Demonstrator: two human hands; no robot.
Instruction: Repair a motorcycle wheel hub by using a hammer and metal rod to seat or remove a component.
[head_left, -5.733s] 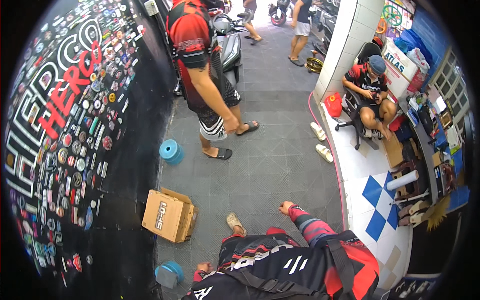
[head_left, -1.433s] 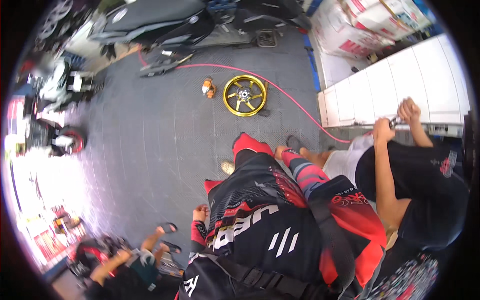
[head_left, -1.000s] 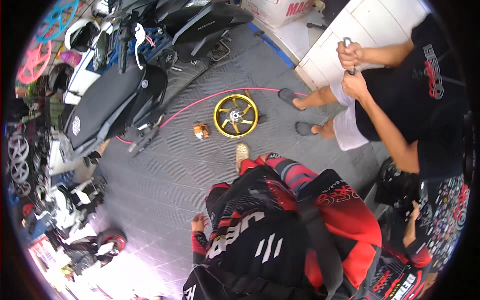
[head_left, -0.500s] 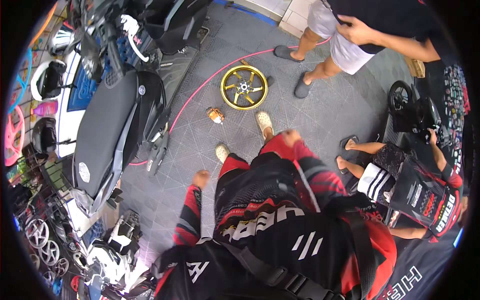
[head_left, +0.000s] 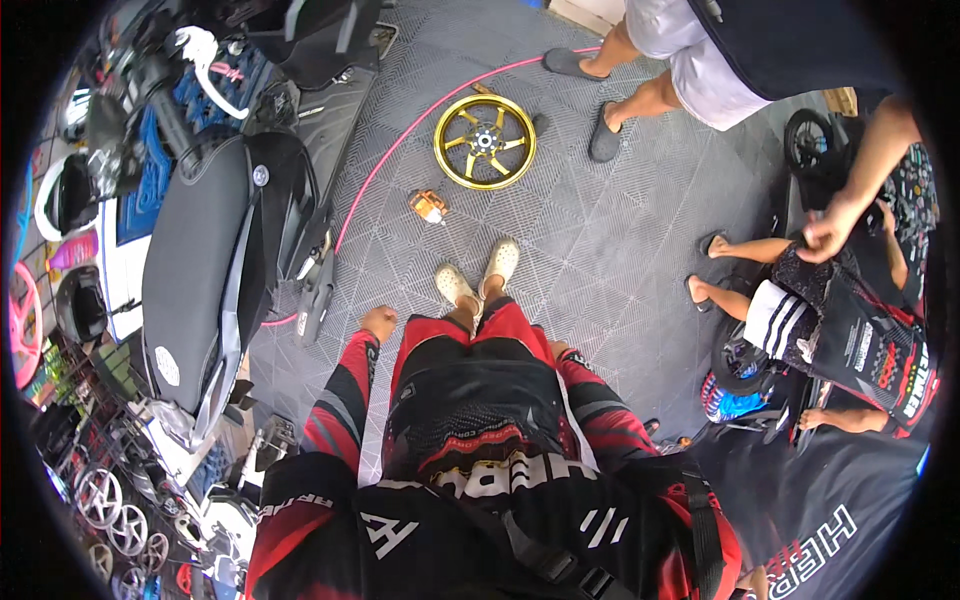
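Note:
My left hand (head_left: 379, 322) hangs beside my left thigh, its fingers curled in, with nothing visible in them. By my right thigh, only a small part of my right hand (head_left: 560, 348) shows past the sleeve; its fingers are mostly hidden. Ahead of my beige clogs (head_left: 501, 262), a gold motorcycle wheel rim (head_left: 523, 178) lies flat on the floor, apart from both hands. Close to it on its near left sits a small orange object (head_left: 428, 206) whose kind I cannot make out.
A black scooter (head_left: 205, 260) stands at my left. A pink hose (head_left: 384, 158) curves over the grey tiled floor (head_left: 590, 270). One person in grey slippers (head_left: 606, 135) stands far right. Another person (head_left: 850, 345) is low beside a motorcycle wheel at right. Rims (head_left: 99, 498) stand at lower left.
My feet have come closer together and my body has turned. My left hand is higher in view; my right hand has dropped beside my thigh. The standing person's arm has swung right.

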